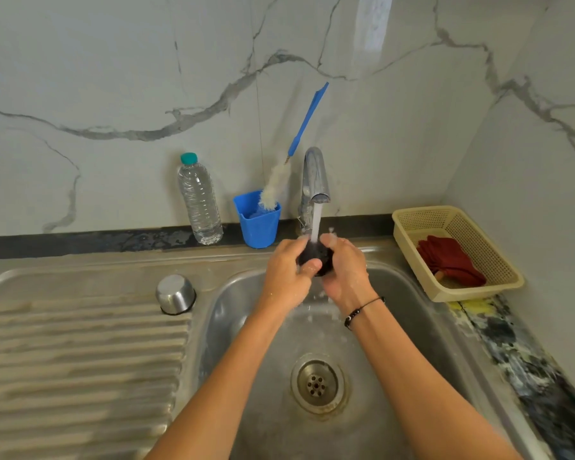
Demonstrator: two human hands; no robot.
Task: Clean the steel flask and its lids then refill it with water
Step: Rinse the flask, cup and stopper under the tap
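Both hands over the sink basin, under the tap, water running. Left hand and right hand each have fingers curled round a small black lid, held between them directly in the stream; L thumb lies across its front. Lid mostly hidden by fingers, shape unclear. Both grips wet. Black bead bracelet on R wrist.

Steel cup-lid sits upside down on the drainboard, near its back edge, just beside the basin's left rim. Flask body not seen.

Along the back edge of the desk, against the marble wall: clear plastic water bottle w/ teal cap, then a blue cup w/ a bottle brush leaning in it, blue handle up toward the wall. Cup stands just left of the tap base.

Back right corner of desk: cream plastic basket w/ a dark red cloth inside. Drain strainer near basin centre.
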